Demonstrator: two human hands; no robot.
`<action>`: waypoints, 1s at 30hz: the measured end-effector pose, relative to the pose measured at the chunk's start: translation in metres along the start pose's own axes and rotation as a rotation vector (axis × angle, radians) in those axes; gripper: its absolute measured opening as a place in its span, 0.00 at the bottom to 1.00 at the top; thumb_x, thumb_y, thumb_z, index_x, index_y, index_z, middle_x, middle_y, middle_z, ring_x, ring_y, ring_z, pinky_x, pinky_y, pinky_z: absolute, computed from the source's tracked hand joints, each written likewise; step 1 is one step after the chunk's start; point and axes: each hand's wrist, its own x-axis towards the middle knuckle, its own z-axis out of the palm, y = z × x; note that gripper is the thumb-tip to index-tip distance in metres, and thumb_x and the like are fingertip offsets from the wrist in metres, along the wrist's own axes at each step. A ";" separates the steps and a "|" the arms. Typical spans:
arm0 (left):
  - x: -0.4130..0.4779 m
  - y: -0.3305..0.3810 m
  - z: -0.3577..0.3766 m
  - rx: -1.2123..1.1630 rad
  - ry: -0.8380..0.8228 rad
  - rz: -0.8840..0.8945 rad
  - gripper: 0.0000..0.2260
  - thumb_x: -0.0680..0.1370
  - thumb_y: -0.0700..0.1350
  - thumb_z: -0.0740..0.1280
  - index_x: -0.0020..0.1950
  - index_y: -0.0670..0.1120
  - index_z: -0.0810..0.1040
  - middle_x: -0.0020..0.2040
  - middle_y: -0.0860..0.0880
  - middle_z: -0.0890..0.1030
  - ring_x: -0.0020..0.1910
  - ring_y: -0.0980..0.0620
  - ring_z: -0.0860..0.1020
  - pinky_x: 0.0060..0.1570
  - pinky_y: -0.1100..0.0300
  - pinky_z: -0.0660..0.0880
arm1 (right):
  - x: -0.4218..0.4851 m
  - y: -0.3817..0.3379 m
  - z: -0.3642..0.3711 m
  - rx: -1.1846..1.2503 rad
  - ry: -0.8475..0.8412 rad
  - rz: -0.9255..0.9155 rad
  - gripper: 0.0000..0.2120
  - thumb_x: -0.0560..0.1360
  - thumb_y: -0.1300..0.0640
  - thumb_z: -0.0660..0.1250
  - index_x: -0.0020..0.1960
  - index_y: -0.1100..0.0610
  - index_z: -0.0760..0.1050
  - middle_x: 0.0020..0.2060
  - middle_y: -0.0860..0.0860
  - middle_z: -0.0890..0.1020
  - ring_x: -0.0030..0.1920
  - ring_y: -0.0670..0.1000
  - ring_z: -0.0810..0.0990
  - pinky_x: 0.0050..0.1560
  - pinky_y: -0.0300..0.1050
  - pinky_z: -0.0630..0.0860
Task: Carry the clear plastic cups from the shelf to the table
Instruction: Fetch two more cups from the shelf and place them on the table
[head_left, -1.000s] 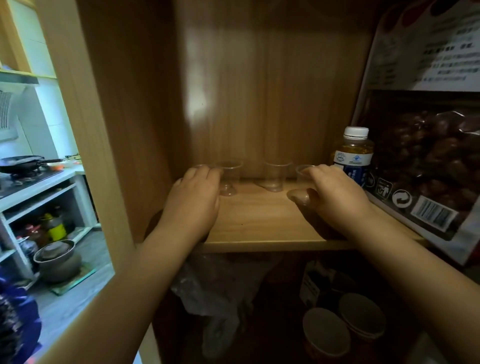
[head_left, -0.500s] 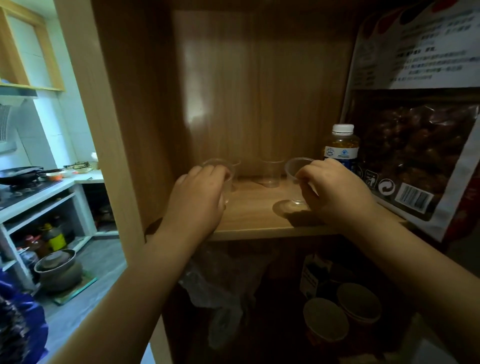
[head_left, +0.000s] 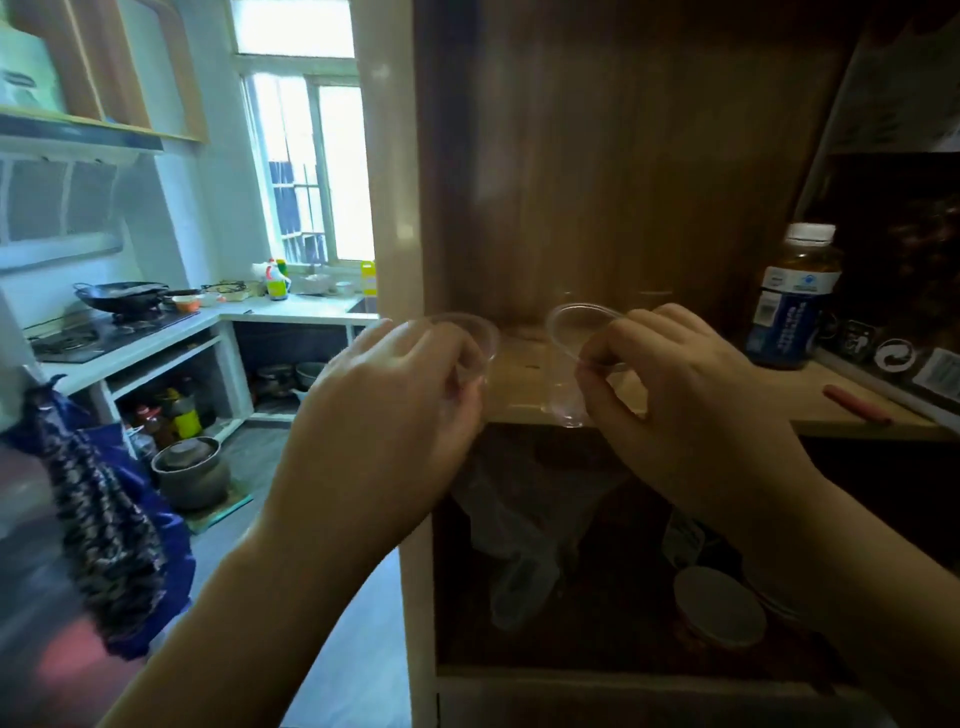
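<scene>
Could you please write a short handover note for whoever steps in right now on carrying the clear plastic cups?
Left hand: closed around one clear plastic cup, held in front of the shelf edge.
Right hand: pinching the rim of a second clear cup, its base level with the shelf edge.
Done: both cups gripped, at the shelf front.
Left: carry both to the table, which is not in view. Whether more cups remain at the back of the shelf cannot be told.
Nearby on the shelf: a bottle.

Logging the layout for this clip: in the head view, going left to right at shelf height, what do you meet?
Wok on the stove → left hand → clear cup it holds → second clear cup → right hand holding it → bottle with white cap → red stick on the shelf.
</scene>
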 end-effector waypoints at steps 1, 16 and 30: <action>-0.008 -0.008 -0.008 0.020 -0.003 -0.015 0.03 0.73 0.44 0.66 0.45 0.48 0.76 0.41 0.53 0.79 0.42 0.51 0.74 0.41 0.60 0.66 | 0.003 -0.012 0.005 0.025 0.009 -0.011 0.08 0.73 0.53 0.60 0.43 0.55 0.74 0.40 0.49 0.79 0.40 0.48 0.72 0.35 0.39 0.69; -0.148 -0.170 -0.198 0.344 -0.047 -0.374 0.04 0.72 0.47 0.63 0.43 0.49 0.76 0.37 0.53 0.77 0.40 0.51 0.72 0.39 0.57 0.67 | 0.073 -0.279 0.101 0.475 -0.008 -0.274 0.04 0.73 0.58 0.65 0.40 0.57 0.74 0.36 0.50 0.79 0.41 0.55 0.74 0.42 0.52 0.72; -0.350 -0.243 -0.419 0.754 0.044 -0.820 0.04 0.74 0.45 0.65 0.42 0.45 0.77 0.35 0.53 0.76 0.37 0.53 0.72 0.39 0.59 0.71 | 0.077 -0.598 0.151 0.877 -0.090 -0.710 0.08 0.74 0.53 0.63 0.39 0.56 0.74 0.36 0.48 0.79 0.41 0.53 0.74 0.40 0.49 0.73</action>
